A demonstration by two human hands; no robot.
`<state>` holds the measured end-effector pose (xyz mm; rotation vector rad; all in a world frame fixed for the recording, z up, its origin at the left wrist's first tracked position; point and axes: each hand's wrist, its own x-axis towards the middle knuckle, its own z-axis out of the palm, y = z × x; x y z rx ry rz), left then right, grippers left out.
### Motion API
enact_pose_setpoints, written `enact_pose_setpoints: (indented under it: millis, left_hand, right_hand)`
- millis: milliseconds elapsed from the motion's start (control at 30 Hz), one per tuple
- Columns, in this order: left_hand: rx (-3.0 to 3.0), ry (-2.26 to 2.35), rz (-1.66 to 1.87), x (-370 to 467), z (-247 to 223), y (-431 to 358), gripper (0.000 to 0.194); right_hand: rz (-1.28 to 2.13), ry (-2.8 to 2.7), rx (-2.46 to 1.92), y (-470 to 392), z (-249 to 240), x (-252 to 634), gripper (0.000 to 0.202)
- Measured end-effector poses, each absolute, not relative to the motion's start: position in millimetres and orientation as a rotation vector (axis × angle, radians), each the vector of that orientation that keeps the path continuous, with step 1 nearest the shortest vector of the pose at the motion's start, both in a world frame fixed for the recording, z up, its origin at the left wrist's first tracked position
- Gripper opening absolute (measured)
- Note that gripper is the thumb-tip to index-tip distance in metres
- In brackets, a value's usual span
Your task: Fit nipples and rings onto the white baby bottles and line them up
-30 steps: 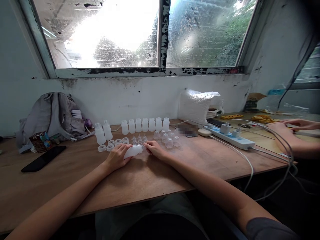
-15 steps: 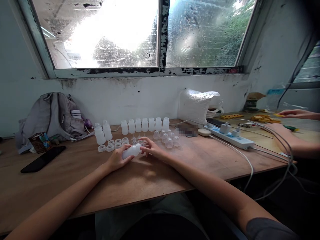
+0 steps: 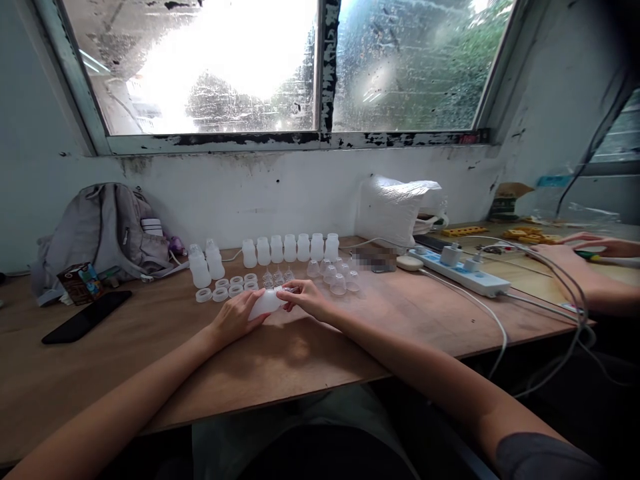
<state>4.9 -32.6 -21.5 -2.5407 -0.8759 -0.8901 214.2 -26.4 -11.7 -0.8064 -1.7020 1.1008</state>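
Observation:
My left hand (image 3: 237, 316) is wrapped round a frosted white bottle (image 3: 266, 303) lying tilted above the table. At the bottle's neck, my right hand (image 3: 303, 298) has its fingers pressed together; a small clear piece (image 3: 291, 289) shows between them. Just behind stand several clear nipples (image 3: 278, 275). White rings (image 3: 221, 294) lie to the left of these, and clear domed caps (image 3: 338, 285) to the right. A row of frosted bottles (image 3: 290, 248) stands further back, with two capped bottles (image 3: 199, 268) at its left.
A grey backpack (image 3: 107, 233), a drink carton (image 3: 80, 283) and a black phone (image 3: 87, 318) are at the left. On the right are a white bag (image 3: 387, 210), a power strip (image 3: 465, 275), cables and another person's hands (image 3: 565, 263).
My right hand has closed in on the bottle's neck, and the bottle has turned slightly. At the right, the other person's hands have come closer together.

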Motion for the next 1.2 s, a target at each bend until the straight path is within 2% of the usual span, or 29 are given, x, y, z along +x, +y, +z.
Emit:
enact_pose_setpoints:
  millis: [167,233,333,433,500,567,667,800,900,1033,1200]
  left_hand:
    - [-2.448,-0.769,-0.783,-0.3,-20.6,-28.2,0.039]
    - [-2.448,-0.753,-0.739,-0.4,-20.5,-27.4,0.037]
    - [-2.443,-0.837,-0.802,2.4,-19.9,-28.5,0.039]
    - [-2.453,-0.884,-0.832,4.9,-18.5,-31.0,0.041]
    - [-2.471,-0.894,-0.817,5.3,-17.3,-32.4,0.041]
    - [-2.484,-0.909,-0.816,5.2,-16.4,-33.2,0.041]
    - [-2.494,-0.918,-0.814,5.2,-15.6,-33.7,0.041]
    - [-2.509,-0.926,-0.811,5.8,-16.1,-33.8,0.04]
    - [-2.521,-0.975,-0.836,5.4,-17.4,-33.5,0.042]
    - [-2.505,-1.055,-0.904,3.4,-18.6,-31.3,0.044]
    - [-2.447,-1.13,-0.967,-0.6,-17.1,-27.6,0.044]
  right_hand:
    - [1.149,-1.906,-0.89,-18.3,-7.3,219.7,0.043]
    - [1.071,-2.1,-0.954,-12.0,1.8,227.4,0.044]
    - [0.636,-2.249,-1.157,-2.6,24.0,247.2,0.038]
    - [0.029,-2.107,-1.63,5.3,46.3,274.7,0.037]
    - [-0.163,-1.986,-1.948,9.6,54.1,293.3,0.038]
    - [-0.198,-1.95,-2.153,12.7,54.5,308.2,0.041]
    - [-0.092,-1.997,-2.251,16.2,46.4,319.9,0.044]
    - [0.31,-2.121,-2.129,18.3,40.5,318.7,0.041]
    - [0.656,-2.1,-1.704,14.9,44.8,307.6,0.031]
    - [0.903,-1.936,-1.065,6.7,47.9,284.1,0.033]
    - [1.111,-1.799,-0.799,2.5,33.6,260.7,0.032]
